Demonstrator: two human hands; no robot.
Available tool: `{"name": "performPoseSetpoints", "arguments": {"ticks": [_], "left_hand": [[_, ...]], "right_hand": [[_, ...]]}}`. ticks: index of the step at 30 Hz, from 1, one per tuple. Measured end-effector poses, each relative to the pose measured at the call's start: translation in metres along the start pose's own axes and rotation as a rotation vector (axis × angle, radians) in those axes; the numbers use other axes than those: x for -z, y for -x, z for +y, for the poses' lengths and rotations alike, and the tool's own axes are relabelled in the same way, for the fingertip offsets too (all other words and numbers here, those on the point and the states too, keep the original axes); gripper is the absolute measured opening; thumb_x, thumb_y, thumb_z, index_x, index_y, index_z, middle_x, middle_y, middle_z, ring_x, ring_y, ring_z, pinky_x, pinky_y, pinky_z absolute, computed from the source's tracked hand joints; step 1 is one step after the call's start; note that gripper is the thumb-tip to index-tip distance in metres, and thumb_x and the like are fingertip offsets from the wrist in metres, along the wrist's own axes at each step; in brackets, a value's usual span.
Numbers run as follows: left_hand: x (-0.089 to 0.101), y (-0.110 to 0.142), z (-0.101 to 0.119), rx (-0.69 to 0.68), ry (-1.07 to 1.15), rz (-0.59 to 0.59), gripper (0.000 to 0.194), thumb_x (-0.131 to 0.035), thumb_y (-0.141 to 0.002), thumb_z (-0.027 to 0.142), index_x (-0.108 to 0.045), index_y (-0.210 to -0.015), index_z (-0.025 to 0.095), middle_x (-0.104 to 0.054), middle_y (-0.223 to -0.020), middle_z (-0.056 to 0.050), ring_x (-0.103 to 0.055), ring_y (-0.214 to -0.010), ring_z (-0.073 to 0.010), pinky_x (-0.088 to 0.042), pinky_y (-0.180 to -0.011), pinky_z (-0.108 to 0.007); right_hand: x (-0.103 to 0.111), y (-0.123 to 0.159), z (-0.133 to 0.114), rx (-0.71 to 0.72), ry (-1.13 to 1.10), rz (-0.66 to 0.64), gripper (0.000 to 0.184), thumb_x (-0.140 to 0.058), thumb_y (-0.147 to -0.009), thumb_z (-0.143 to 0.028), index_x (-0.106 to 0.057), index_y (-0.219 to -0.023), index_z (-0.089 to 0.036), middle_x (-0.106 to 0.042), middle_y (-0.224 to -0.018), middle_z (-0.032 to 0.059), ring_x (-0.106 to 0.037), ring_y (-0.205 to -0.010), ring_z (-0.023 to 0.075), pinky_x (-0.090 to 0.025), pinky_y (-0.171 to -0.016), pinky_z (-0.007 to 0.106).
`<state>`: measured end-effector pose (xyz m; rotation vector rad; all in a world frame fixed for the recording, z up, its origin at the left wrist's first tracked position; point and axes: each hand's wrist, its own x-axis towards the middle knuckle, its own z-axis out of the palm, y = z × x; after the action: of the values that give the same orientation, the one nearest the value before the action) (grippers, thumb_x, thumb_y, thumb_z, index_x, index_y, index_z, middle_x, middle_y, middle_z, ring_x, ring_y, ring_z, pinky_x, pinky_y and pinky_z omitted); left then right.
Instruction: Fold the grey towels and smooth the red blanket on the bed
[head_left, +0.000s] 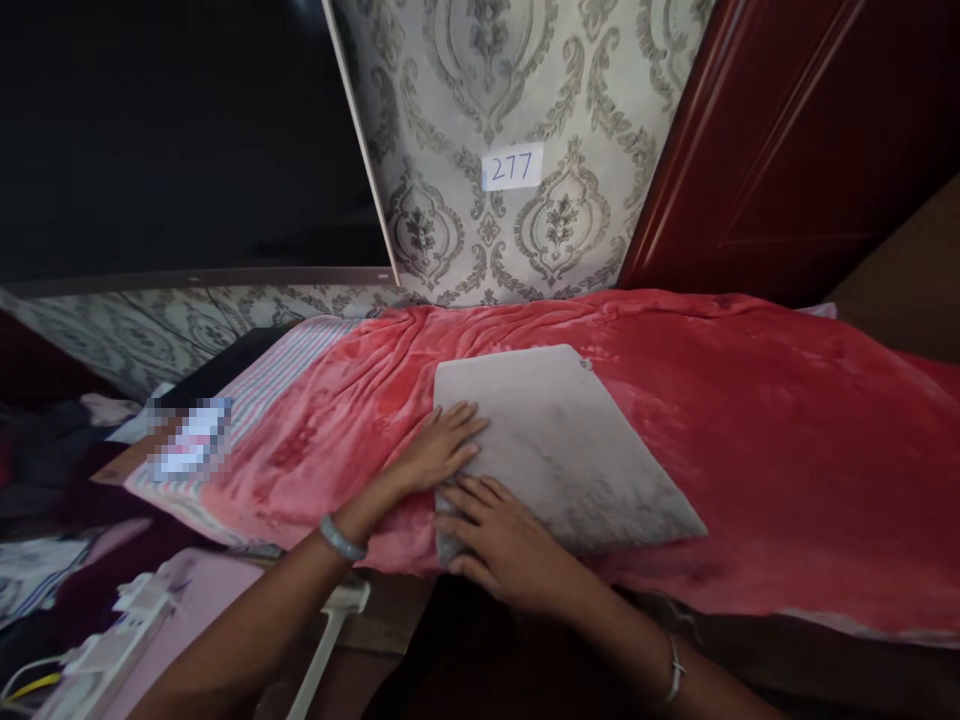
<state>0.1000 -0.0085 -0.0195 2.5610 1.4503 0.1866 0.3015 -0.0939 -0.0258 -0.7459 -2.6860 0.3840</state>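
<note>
A grey, soft-looking piece of cloth, perhaps folded, lies flat on a red plush blanket. It has a straight left edge and narrows to a point at the lower right, and a small tag or frayed bit shows at its upper right corner. My left hand rests across its left edge, fingers stretched out and flat. Just below, my right hand lies on the lower left part of the cloth with fingers spread. Neither hand grips anything.
A large dark TV screen stands at the back left. A dark red wooden panel rises at the back right. A paper marked 277 is on the patterned wall. White power strips and a white-handled tool are at lower left.
</note>
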Motion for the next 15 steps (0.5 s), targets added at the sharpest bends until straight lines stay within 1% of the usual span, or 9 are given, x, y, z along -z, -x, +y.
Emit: {"name": "performPoseSetpoints", "arguments": {"ticks": [2, 3, 5, 10, 12, 15], "left_hand": [[-0.008, 0.012, 0.003, 0.008, 0.014, -0.012, 0.054, -0.030, -0.103, 0.045, -0.031, -0.156, 0.034, -0.019, -0.168, -0.001, -0.012, -0.155, -0.0209, -0.011, -0.125, -0.053], [-0.012, 0.014, 0.002, 0.015, 0.008, -0.011, 0.054, -0.030, -0.103, 0.045, -0.029, -0.157, 0.033, -0.017, -0.168, -0.002, -0.011, -0.155, -0.0212, -0.011, -0.125, -0.054], [-0.015, 0.010, -0.002, 0.031, -0.022, 0.008, 0.056, -0.031, -0.103, 0.045, -0.028, -0.157, 0.032, -0.015, -0.168, -0.004, -0.012, -0.155, -0.0228, -0.012, -0.125, -0.056], [-0.012, -0.023, -0.025, 0.089, -0.123, 0.104, 0.060, -0.038, -0.101, 0.047, -0.029, -0.157, 0.030, -0.018, -0.167, -0.006, -0.015, -0.154, -0.0295, -0.009, -0.124, -0.061], [-0.009, -0.036, -0.034, 0.149, -0.133, 0.131, 0.061, -0.039, -0.100, 0.048, -0.030, -0.157, 0.029, -0.020, -0.167, -0.007, -0.014, -0.154, -0.0317, -0.012, -0.123, -0.062], [-0.006, -0.050, -0.047, 0.213, -0.130, 0.154, 0.063, -0.037, -0.100, 0.049, -0.030, -0.157, 0.025, -0.022, -0.166, -0.009, -0.016, -0.154, -0.0319, -0.017, -0.123, -0.060]], "right_hand": [[-0.009, -0.001, -0.005, 0.011, 0.005, 0.014, 0.045, -0.064, -0.095, -0.040, -0.057, -0.139, -0.031, -0.048, -0.151, 0.0035, -0.029, -0.146, 0.0242, -0.021, -0.122, 0.046], [-0.013, -0.001, -0.006, 0.005, 0.014, 0.025, 0.046, -0.065, -0.094, -0.040, -0.057, -0.139, -0.031, -0.048, -0.151, 0.0035, -0.028, -0.146, 0.0247, -0.020, -0.122, 0.046], [-0.018, 0.000, -0.006, -0.005, 0.026, 0.037, 0.047, -0.066, -0.094, -0.039, -0.056, -0.139, -0.031, -0.045, -0.153, 0.0031, -0.027, -0.146, 0.0254, -0.019, -0.122, 0.047], [-0.017, 0.001, -0.003, 0.009, 0.042, 0.007, 0.054, -0.062, -0.096, -0.043, -0.048, -0.147, -0.034, -0.039, -0.158, 0.0028, -0.025, -0.147, 0.0269, -0.019, -0.122, 0.049], [-0.016, 0.001, -0.003, 0.012, 0.051, 0.008, 0.058, -0.062, -0.096, -0.043, -0.044, -0.150, -0.034, -0.037, -0.159, 0.0031, -0.025, -0.148, 0.0275, -0.019, -0.122, 0.049], [-0.015, 0.001, -0.004, 0.010, 0.065, 0.020, 0.062, -0.065, -0.095, -0.042, -0.042, -0.152, -0.034, -0.037, -0.159, 0.0032, -0.025, -0.147, 0.0274, -0.019, -0.122, 0.049]]}}
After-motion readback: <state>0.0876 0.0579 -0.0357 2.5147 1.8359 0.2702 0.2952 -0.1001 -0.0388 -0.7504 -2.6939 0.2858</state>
